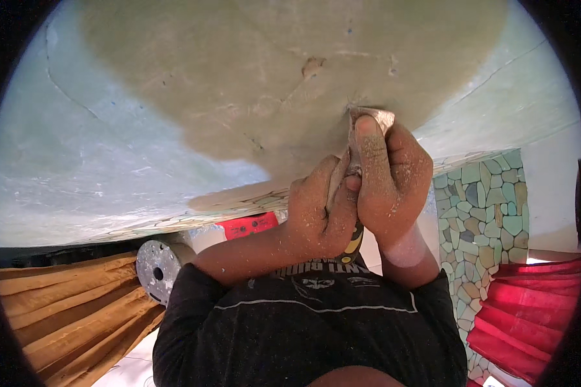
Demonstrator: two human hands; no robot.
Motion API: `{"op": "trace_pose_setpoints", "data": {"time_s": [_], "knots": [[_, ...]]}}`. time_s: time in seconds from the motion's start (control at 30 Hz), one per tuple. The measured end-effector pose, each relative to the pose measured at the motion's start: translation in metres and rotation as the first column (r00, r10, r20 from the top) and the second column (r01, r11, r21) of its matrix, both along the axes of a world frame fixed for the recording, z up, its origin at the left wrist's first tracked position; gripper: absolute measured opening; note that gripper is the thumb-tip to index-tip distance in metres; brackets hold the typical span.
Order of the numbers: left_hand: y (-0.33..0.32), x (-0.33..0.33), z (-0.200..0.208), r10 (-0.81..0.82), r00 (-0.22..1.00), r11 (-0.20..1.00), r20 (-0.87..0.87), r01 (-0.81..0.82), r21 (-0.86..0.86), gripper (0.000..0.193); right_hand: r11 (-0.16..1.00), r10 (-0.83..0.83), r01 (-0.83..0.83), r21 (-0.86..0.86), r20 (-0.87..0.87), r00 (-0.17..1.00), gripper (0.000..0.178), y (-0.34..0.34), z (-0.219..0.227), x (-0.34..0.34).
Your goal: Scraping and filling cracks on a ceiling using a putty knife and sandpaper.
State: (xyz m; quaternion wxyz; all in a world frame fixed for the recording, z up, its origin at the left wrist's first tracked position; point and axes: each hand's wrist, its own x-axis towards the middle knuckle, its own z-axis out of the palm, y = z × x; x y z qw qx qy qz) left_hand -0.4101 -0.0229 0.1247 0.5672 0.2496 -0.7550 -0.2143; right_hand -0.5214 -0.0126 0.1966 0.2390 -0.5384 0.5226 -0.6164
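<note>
My two dust-covered hands are together over a pale grey-green, cracked surface (193,97), just right of the middle. In my right hand (403,174), the thumb presses on a small pale, chalky piece (382,117) with an angled end, and that end meets the surface or lies very close to it. My left hand (323,209) sits against the right one, its fingers closed around the lower, narrow part of what looks like the same piece. Fingers hide most of its length, so I cannot make out its kind.
A grey speckled round object with a dark centre hole (157,272) stands at the left, beside an orange-brown cloth (77,303). Behind my left forearm is a red item (250,224). To the right are a pebble-mosaic strip (484,213) and a red cloth (529,309).
</note>
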Motion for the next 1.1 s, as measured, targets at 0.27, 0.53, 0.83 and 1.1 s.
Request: {"op": "trace_pose_setpoints", "data": {"time_s": [0.27, 0.53, 0.83, 1.1], "knots": [[0.002, -0.006, 0.006, -0.104, 0.992, 0.980, -0.069, 0.114, 0.161, 0.025, 0.999, -0.005, 0.006, -0.046, 0.031, 1.000, 0.018, -0.007, 0.004, 0.005], [0.001, -0.002, 0.010, -0.089, 0.993, 0.978, -0.083, 0.103, 0.182, 0.024, 1.000, 0.005, -0.005, -0.024, -0.027, 1.000, 0.017, -0.004, -0.011, -0.002], [-0.002, 0.002, 0.008, 0.102, 0.992, 0.979, 0.068, -0.088, -0.182, 0.021, 0.993, -0.028, 0.035, -0.110, 0.067, 0.997, 0.024, -0.007, -0.021, 0.004], [0.001, 0.008, 0.012, 0.008, 0.995, 1.000, 0.097, -0.010, 0.017, 0.021, 0.994, -0.047, 0.042, -0.104, -0.047, 0.998, 0.022, -0.008, -0.019, 0.001]]}}
